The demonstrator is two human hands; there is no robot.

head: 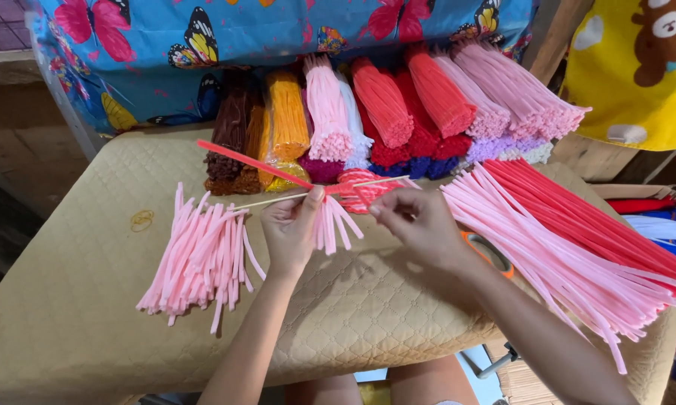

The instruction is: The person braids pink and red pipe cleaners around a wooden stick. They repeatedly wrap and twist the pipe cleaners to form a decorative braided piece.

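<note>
Two hands meet at the centre of the frame over a tan quilted counter [90, 300]. Your left hand [291, 229] pinches a thin wooden stick [278, 199] and a red pipe cleaner [252, 162], fingers closed on both. Your right hand [420, 225] pinches the red pipe cleaner's wound end, fingers narrow. Short pink pipe cleaners [199, 259] lie at lower left, long pink and red ones [570, 247] at right, and coloured bundles [383, 112] along the top.
</note>
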